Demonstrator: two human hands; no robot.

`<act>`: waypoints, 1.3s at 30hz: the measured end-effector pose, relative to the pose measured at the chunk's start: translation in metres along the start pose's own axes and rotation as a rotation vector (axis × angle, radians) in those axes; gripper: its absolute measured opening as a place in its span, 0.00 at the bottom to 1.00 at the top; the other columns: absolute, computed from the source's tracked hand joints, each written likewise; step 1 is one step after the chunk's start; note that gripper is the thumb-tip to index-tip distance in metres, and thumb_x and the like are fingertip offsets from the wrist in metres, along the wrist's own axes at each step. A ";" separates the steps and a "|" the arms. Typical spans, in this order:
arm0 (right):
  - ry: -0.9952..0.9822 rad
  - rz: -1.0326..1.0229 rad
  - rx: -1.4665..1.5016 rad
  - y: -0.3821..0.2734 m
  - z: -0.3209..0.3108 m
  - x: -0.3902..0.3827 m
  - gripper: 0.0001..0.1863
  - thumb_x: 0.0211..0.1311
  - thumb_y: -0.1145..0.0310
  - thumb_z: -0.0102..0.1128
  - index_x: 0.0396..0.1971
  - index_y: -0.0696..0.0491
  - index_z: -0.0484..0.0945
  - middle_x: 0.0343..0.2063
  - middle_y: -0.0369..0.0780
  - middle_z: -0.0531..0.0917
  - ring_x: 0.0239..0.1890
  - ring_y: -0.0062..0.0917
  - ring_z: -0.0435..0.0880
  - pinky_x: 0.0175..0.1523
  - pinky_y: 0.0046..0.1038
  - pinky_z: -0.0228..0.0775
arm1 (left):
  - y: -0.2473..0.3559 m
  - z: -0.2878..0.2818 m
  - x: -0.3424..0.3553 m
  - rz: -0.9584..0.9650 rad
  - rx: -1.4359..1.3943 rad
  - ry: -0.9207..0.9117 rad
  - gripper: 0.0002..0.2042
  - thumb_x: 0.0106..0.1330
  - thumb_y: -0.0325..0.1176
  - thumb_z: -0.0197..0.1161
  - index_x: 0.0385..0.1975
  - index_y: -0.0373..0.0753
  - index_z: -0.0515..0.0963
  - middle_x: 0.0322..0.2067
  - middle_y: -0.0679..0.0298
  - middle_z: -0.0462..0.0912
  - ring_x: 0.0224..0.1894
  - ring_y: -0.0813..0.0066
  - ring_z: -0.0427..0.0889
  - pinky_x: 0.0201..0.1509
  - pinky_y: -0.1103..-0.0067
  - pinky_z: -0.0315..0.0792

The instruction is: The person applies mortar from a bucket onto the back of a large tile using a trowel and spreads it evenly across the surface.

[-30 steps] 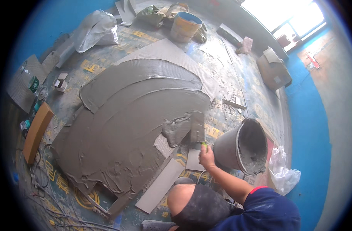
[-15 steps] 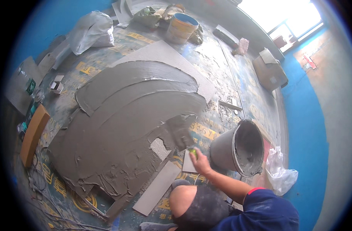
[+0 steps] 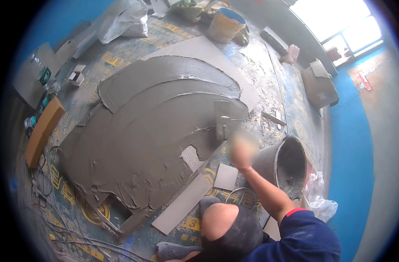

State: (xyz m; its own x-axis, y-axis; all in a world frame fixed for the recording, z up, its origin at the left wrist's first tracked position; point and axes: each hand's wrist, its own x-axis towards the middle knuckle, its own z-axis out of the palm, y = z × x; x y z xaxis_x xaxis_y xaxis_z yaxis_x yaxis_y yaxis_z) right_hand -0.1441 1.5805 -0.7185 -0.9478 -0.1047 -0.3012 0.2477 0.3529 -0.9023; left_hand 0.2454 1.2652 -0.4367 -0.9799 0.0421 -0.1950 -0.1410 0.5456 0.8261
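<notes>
My right hand [image 3: 243, 150] is blurred but closed around the handle of a trowel. The flat trowel blade [image 3: 223, 118] lies against wet grey mortar [image 3: 151, 118], spread thick over a large tile [image 3: 203, 46]. Ridged mortar lines show at the tile's far right corner. Near the mortar's lower right edge, a pale bare patch [image 3: 191, 158] shows through. Close to my forearm stands a dark bucket [image 3: 291, 161], tilted toward the right, with mortar smeared inside. My left hand is not in view.
Below the mortar lie a grey tile strip [image 3: 184, 203] and a small square tile [image 3: 226, 177]. A brown board [image 3: 44, 131] and cables [image 3: 73, 240] are at the left. Farther off are a paint bucket [image 3: 225, 28], a white sack [image 3: 123, 22] and a cardboard box [image 3: 319, 85].
My right hand and the trowel have moved away from me and slightly right, up along the mortar's right side. The whole view has shifted a little.
</notes>
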 end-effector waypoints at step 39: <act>-1.257 -0.217 -0.787 -0.068 0.106 -0.129 0.23 0.70 0.47 0.54 0.43 0.55 0.70 0.31 0.54 0.82 0.37 0.55 0.81 0.42 0.49 0.72 | 0.002 -0.001 -0.017 -0.023 0.031 0.025 0.26 0.63 0.42 0.65 0.56 0.32 0.73 0.55 0.49 0.77 0.57 0.50 0.76 0.63 0.60 0.68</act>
State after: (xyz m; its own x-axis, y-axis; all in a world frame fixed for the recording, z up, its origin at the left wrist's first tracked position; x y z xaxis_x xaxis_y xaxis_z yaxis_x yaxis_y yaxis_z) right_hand -0.0171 1.4718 -0.6507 -0.0635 -0.7842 -0.6172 -0.4268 0.5804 -0.6935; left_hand 0.2612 1.2645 -0.4317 -0.9797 0.0085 -0.2001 -0.1594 0.5717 0.8048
